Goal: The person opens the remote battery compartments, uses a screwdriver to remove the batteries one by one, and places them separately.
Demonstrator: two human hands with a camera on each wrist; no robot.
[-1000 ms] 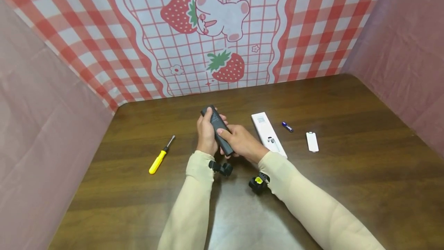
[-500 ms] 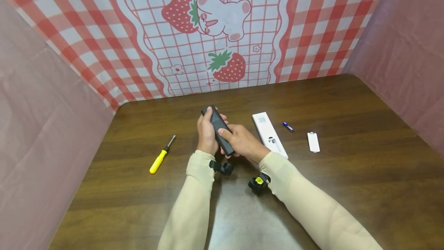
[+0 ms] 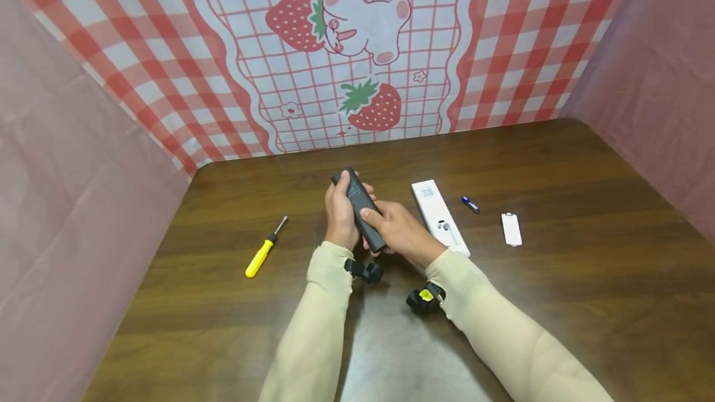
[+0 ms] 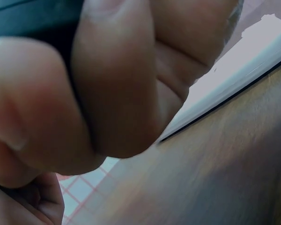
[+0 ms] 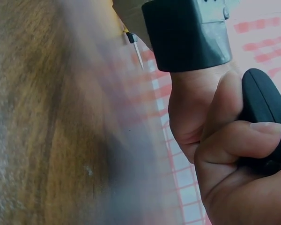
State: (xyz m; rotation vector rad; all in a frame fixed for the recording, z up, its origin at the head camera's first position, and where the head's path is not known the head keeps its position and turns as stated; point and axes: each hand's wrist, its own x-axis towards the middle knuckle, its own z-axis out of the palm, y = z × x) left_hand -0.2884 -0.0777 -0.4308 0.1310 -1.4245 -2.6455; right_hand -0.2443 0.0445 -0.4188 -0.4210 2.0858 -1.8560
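Both hands hold a black remote control (image 3: 364,213) at a slant above the middle of the table, with its back and small print facing up. My left hand (image 3: 339,214) grips the far part, its thumb laid along the upper end. Nearer the lower end, my right hand (image 3: 403,231) grips it with the thumb on top. Curled fingers (image 4: 117,84) fill the left wrist view and hide most of the remote. In the right wrist view, the rounded end of the remote control (image 5: 262,96) shows beside the fingers.
A yellow-handled screwdriver (image 3: 260,258) lies left of the hands. To their right are a white remote control (image 3: 434,203) with its battery compartment uncovered, a small blue battery (image 3: 471,205) and a white battery cover (image 3: 511,229). Checked cloth (image 3: 223,79) hangs behind the table.
The head view has shifted a little, so everything sits slightly further right. Both hands keep the same hold on the black remote control.
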